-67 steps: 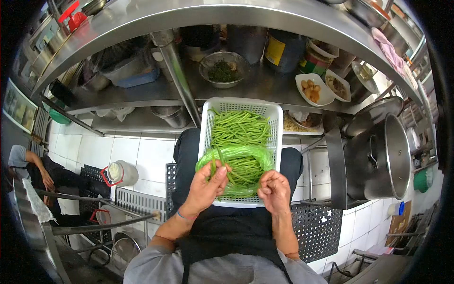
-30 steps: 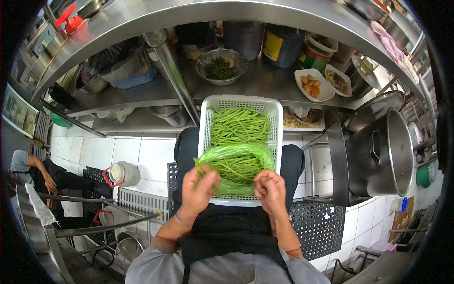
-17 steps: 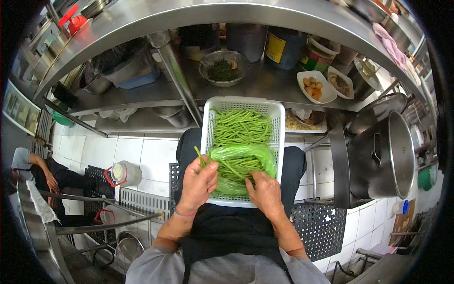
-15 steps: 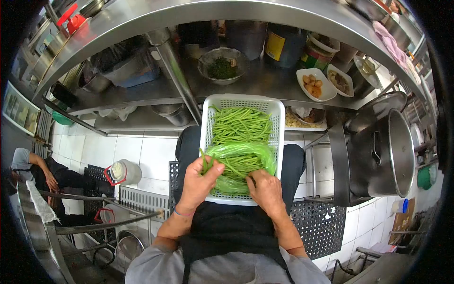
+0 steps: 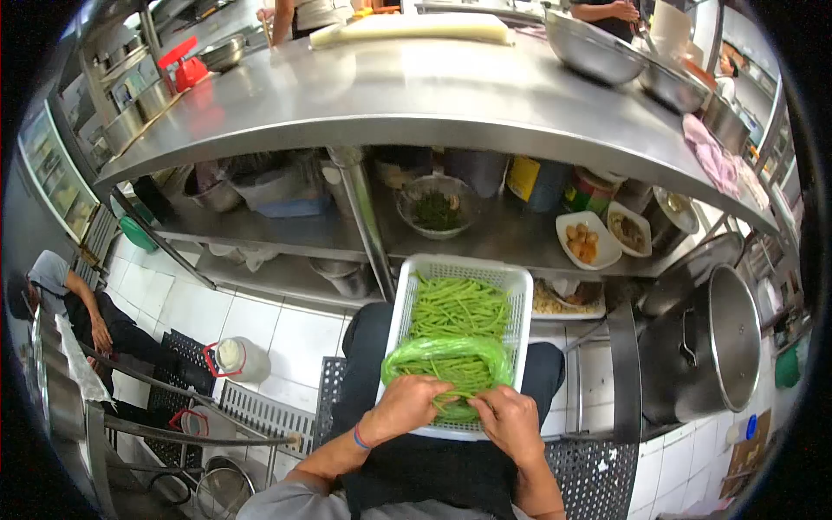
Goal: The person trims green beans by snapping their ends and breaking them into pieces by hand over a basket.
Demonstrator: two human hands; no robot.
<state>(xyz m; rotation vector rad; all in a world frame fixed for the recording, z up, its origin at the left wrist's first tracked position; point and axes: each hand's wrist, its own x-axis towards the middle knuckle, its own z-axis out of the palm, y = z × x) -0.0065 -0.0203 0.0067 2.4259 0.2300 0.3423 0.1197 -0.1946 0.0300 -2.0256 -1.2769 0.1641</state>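
Observation:
A white plastic basket (image 5: 524, 303) rests on my lap. Loose green beans (image 5: 459, 308) fill its far half, lying mostly lengthwise across it. In the near half sits an opened green plastic bag (image 5: 496, 354) with more beans inside. My left hand (image 5: 409, 409) is closed at the bag's near side, fingertips pinching green beans. Close by on the right, my right hand (image 5: 507, 420) pinches at the same beans, the two sets of fingertips nearly meeting. The fingers partly cover what they hold.
Ahead is a steel table (image 5: 390, 87) with a lower shelf holding a bowl of chopped greens (image 5: 436, 210) and a white dish (image 5: 589, 240). A large steel pot (image 5: 706, 338) stands right. Left are a white bucket (image 5: 244, 360) and a seated person (image 5: 78, 303).
My left hand has moved from the bag's left edge, where it held beans upright, in toward my right hand. The view has tilted up, showing more of the tabletop.

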